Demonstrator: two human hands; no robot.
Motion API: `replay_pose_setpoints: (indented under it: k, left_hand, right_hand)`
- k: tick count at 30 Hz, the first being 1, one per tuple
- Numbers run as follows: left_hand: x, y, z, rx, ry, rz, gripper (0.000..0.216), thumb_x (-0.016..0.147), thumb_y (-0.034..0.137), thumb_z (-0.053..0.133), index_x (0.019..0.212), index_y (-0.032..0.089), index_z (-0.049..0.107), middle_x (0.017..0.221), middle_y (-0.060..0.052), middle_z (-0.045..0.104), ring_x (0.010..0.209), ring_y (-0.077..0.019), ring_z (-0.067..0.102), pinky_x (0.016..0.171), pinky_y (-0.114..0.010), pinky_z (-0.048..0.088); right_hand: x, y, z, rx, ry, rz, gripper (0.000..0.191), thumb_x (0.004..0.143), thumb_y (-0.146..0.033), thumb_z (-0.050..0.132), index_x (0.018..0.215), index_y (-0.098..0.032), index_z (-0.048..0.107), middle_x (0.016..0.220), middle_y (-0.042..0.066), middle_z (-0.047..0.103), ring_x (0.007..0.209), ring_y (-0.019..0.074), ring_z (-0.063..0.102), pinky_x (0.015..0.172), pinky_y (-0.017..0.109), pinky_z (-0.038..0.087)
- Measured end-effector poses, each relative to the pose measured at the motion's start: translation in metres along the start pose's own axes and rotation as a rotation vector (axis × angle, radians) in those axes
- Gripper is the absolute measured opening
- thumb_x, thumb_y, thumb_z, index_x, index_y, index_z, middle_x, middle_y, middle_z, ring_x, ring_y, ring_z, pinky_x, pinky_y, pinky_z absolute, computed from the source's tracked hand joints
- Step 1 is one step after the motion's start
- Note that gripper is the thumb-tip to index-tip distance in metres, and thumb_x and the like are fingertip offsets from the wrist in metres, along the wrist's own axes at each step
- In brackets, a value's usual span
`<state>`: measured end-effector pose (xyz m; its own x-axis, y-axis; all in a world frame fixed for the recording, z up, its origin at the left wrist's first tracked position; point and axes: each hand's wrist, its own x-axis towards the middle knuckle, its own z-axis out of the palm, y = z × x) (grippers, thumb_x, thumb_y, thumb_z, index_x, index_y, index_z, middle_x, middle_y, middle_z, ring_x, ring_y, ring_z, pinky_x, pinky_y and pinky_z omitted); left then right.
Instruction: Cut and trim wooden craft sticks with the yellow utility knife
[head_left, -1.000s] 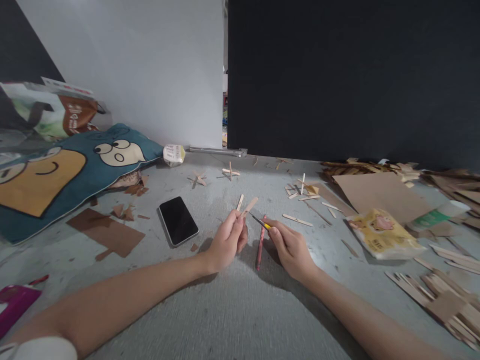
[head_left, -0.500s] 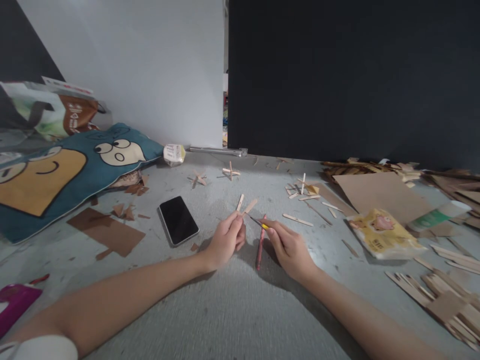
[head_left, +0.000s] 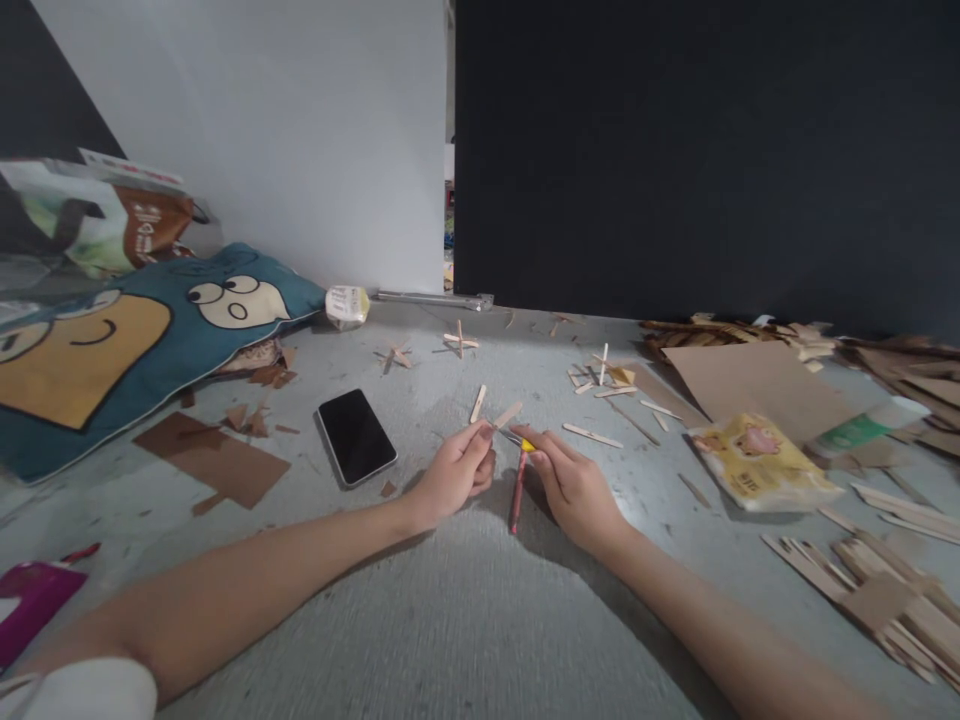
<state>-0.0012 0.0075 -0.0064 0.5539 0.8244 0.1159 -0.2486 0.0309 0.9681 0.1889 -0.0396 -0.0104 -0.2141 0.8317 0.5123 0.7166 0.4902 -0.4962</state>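
Note:
My left hand (head_left: 459, 465) is closed, pinching a short wooden craft stick (head_left: 508, 414) between thumb and forefinger. In my closed right hand (head_left: 574, 485) is a slim craft knife (head_left: 527, 446) with a yellow section near its narrow tip. That tip meets or nearly meets the stick by my left fingertips; exact contact is too small to tell. A red pen (head_left: 517, 495) lies on the table between my hands. Just beyond my left hand lies another craft stick (head_left: 478, 403). Further off stand small crossed-stick pieces (head_left: 460, 340).
A black phone (head_left: 355, 437) and brown cardboard (head_left: 214, 460) lie left, near a teal cushion (head_left: 176, 340). At right are a yellow packet (head_left: 761, 465), a glue stick (head_left: 866, 428), a bundle of sticks (head_left: 881, 600) and loose sticks (head_left: 592, 436). Upright panels (head_left: 705, 150) close off the back.
The knife has turned flatter and closer to my left fingertips, and my right forefinger now stretches further along it. The held stick has tilted slightly. The view shifted a little.

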Motion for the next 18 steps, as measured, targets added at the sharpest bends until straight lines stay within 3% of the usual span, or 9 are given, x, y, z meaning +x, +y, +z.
replay_pose_setpoints:
  k: [12,18]
  left_hand:
    - [-0.0013,0.0054,-0.0006,-0.075,0.087,0.099,0.050,0.097,0.065,0.056,0.075,0.024,0.038,0.048,0.013,0.028,0.037,-0.0058,0.027,0.038,-0.019,0.019]
    - [-0.0002,0.0022,-0.0011,-0.050,0.028,0.094,0.051,0.096,0.068,0.055,0.078,0.024,0.038,0.050,0.013,0.029,0.037,-0.0061,0.027,0.037,-0.019,0.021]
  right_hand:
    - [0.0040,0.0036,0.0028,0.068,-0.009,0.002,0.048,0.113,-0.042,0.024,0.135,-0.024,0.063,0.100,0.009,0.071,0.089,0.0222,0.071,0.078,0.029,0.055]
    - [0.0032,0.0060,0.0020,0.090,-0.015,0.001,0.046,0.113,-0.040,0.026,0.136,-0.025,0.063,0.101,0.008,0.071,0.093,0.0224,0.072,0.080,0.030,0.054]
